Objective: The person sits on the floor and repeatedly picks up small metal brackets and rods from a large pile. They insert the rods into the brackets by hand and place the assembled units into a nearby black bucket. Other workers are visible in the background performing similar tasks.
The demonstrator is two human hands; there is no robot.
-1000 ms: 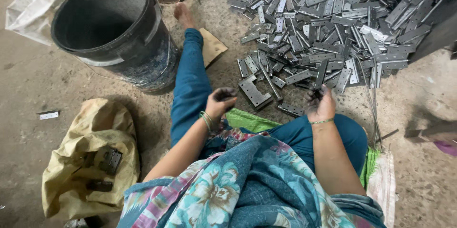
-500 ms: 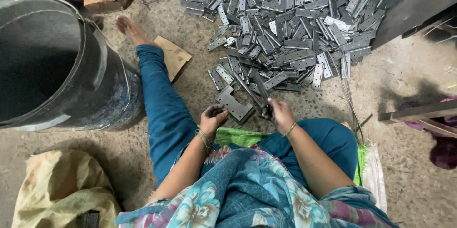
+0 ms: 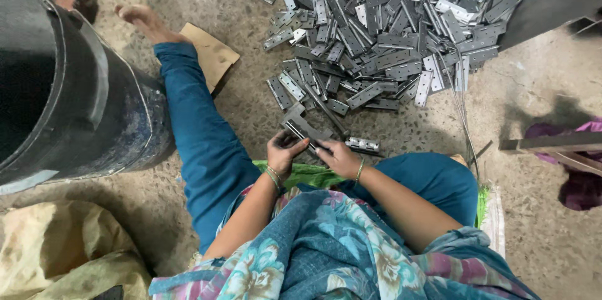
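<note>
Head view, left hand: my left hand (image 3: 283,152), centre of frame, curls its fingers around the lower end of a flat grey metal hinge (image 3: 303,130).
Right hand: my right hand (image 3: 338,157) pinches the same hinge's other side.
Upper frame: heap of grey metal hinges (image 3: 382,24) on the concrete floor (image 3: 539,87).
Left edge: big black drum (image 3: 69,99).

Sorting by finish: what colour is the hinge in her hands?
Dull silver-grey metal hinge, head view.

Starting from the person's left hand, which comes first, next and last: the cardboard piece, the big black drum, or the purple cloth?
From the left hand:
1. Cardboard piece, up and to the left, beside the leg.
2. Big black drum, far left.
3. Purple cloth, far right edge.
</note>
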